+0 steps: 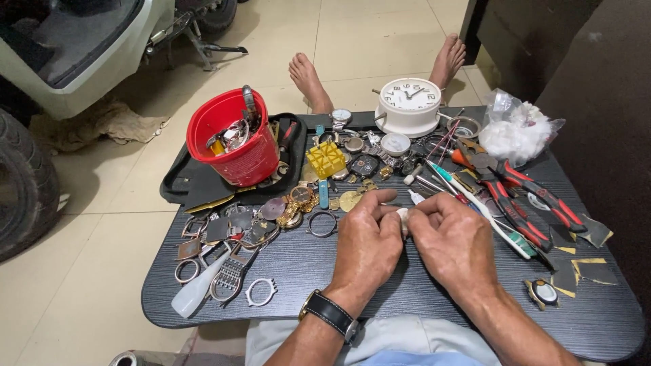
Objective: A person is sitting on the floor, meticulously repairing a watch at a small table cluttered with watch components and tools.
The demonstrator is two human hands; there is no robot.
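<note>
In the head view, a small white piece (403, 218) is pinched between the fingertips of the left hand (369, 240) and the right hand (453, 237), just above the dark table (380, 298). Both hands are curled, with the fingers closed on this piece. What the piece is cannot be told, because most of it is covered by the fingers. It is judged to be very light and perhaps soft or fragile, so it is best held at its two ends with a gentle pinch, not squeezed in the middle.

A black strap watch (330, 313) is worn on the left wrist. Just beyond the fingertips, a pile of watch cases and parts (352, 166) is spread, with a yellow block (325, 158) among them. Farther beyond, a white clock (409, 105) is standing. To the left of the fingers, a red bucket (234, 139) full of metal parts is seen, and nearer, several loose bezels and rings (261, 291). To the right of the fingers, red-handled pliers (536, 196) and a bag of white cotton (519, 132) are lying. Bare feet (308, 78) are seen on the floor beyond the table.
</note>
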